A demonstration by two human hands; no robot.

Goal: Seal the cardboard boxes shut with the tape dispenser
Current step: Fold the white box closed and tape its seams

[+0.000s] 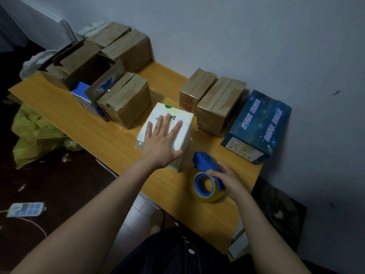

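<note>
A white box [178, 117] stands near the front of the wooden table [102, 135]. My left hand [162, 141] lies flat on its top with the fingers spread. Just to the right, a blue tape dispenser [206, 177] with a clear yellowish roll rests on the table. My right hand [229, 180] grips it from the right side, fingers curled over the blue frame.
Taped brown boxes [125, 99] [219, 103] stand behind the white one, and a dark blue printed box [258, 125] at the right by the wall. An open brown box [87, 70] sits at the back left. A green bag [35, 135] and a power strip [25, 209] lie on the floor.
</note>
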